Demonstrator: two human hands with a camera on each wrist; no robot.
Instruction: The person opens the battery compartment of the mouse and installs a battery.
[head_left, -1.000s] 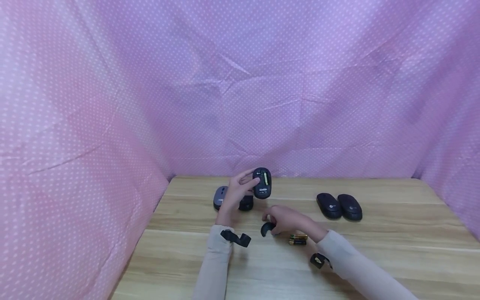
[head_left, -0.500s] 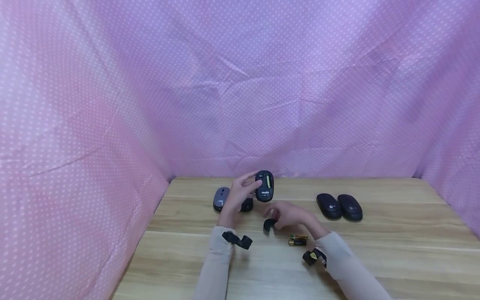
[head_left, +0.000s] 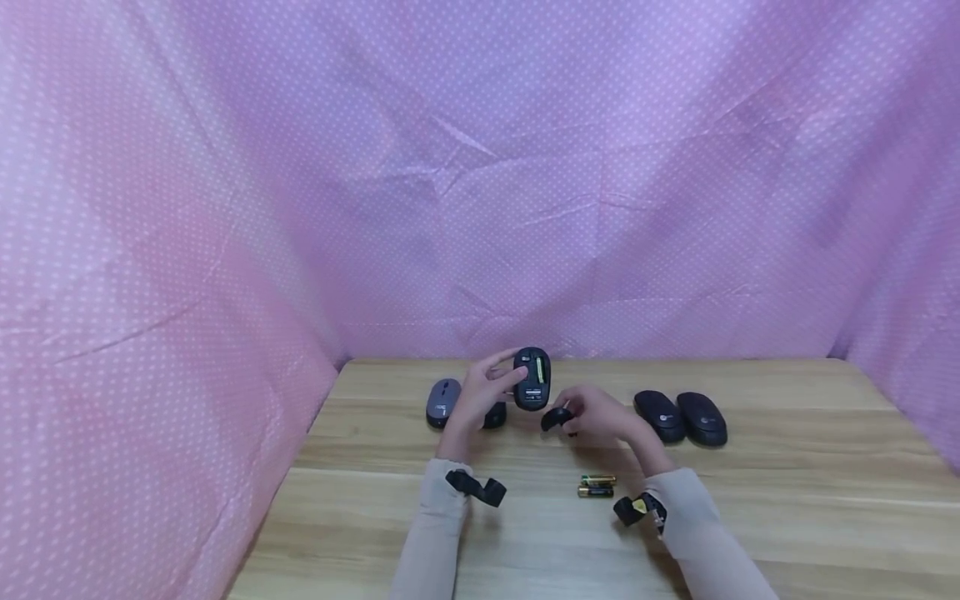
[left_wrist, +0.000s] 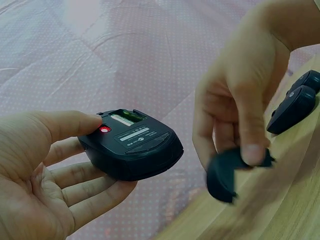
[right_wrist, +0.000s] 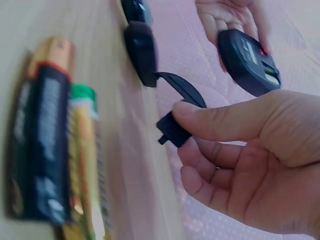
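Note:
My left hand (head_left: pixel 480 393) holds a black computer mouse (head_left: pixel 534 398) raised above the table, its underside turned towards me. The thumb lies on that underside. A battery (left_wrist: pixel 124 119) sits in its uncovered slot, and a red light (left_wrist: pixel 104 129) glows beside the thumb in the left wrist view. To the right, my right hand (head_left: pixel 600 412) pinches a curved black battery cover (left_wrist: pixel 222 172) between thumb and fingers. The cover is apart from the mouse; a squared tab (right_wrist: pixel 174 131) with a small prong shows in the right wrist view.
Loose batteries (head_left: pixel 597 486) lie on the wooden table (head_left: pixel 360 508) below the right hand. A grey mouse (head_left: pixel 442 402) and a dark mouse (head_left: pixel 495 415), partly hidden, stand behind the left hand. Two black mice (head_left: pixel 658 417) stand side by side at right. Pink dotted cloth (head_left: pixel 480 208) hangs behind.
My right hand has lifted the battery cover up and to the right, tilting it. My left hand has brought the mouse slightly right and down.

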